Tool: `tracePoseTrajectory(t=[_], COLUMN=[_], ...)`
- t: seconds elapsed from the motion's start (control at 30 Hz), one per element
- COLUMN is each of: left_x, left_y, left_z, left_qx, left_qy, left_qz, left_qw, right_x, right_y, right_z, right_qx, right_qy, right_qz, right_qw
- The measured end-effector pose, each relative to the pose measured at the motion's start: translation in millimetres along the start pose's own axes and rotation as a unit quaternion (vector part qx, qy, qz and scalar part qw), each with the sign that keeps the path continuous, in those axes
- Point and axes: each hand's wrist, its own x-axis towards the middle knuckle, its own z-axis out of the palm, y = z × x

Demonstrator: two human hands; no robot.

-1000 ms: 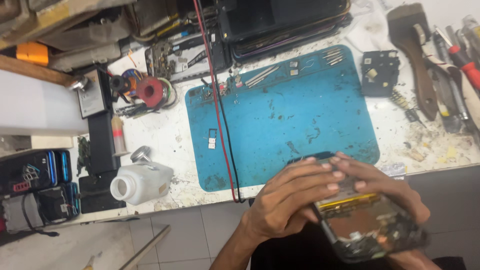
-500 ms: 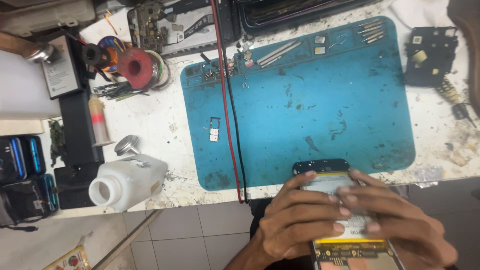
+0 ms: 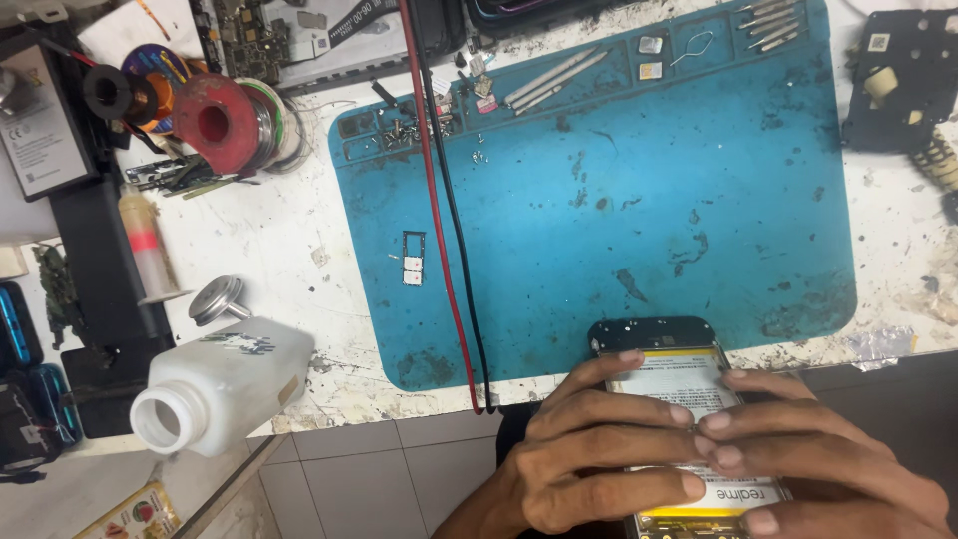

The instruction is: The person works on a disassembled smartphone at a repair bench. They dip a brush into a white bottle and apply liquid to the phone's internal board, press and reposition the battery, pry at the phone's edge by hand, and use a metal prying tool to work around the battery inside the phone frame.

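Stained bench, blue mat (image 3: 649, 210) | white bottle (image 3: 225, 384), cables (image 3: 449, 250) nearby | left hand (image 3: 589, 464), right hand (image 3: 828, 459) fingers grip opened phone (image 3: 664, 364)

The matt blue rubbery work mat (image 3: 639, 190) looked scuffed and stained. The white translucent plastic bottle (image 3: 222, 384) was dull-surfaced beside a shiny round metal lid (image 3: 216, 297). The white stone-like benchtop (image 3: 289, 245) appeared rough and chipped. The opened phone's (image 3: 671, 371) black plastic frame looked glossy.

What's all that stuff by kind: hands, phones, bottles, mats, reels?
Hands: 2, the left hand and right hand, both on the opened phone
Opened phone: 1
White bottle, lying uncapped: 1
Blue work mat: 1
Wire or tape reels: at least 2
Total: 7
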Motion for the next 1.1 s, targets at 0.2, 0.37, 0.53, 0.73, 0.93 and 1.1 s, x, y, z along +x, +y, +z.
tracePoseTrajectory(t=[0.2,0.37,0.53,0.73,0.93,1.1], left_x=[-6,-11,-13,-10,-7,-8], left_y=[-1,1,3,-2,-5,-4], left_z=[6,12,16,17,13,14], left_qx=[-0.008,-0.006,0.009,0.012,0.027,0.027], left_qy=[0.012,0.026,0.031,0.043,0.031,0.021], left_qz=[-0.002,-0.016,-0.022,0.010,0.042,0.031], left_qw=[1.000,1.000,0.999,0.999,0.998,0.999], right_x=[-9,-20,-28,-24,-18,-4], right_y=[6,11,4,-4,-9,-10], right_z=[-5,-9,-22,-24,-24,-18], right_qx=[-0.051,-0.109,-0.191,-0.248,-0.299,-0.227], right_qy=[0.013,0.031,-0.014,-0.019,-0.022,0.028], right_qz=[-0.039,-0.062,-0.046,-0.038,-0.039,-0.081], right_qw=[0.998,0.992,0.980,0.968,0.953,0.970])
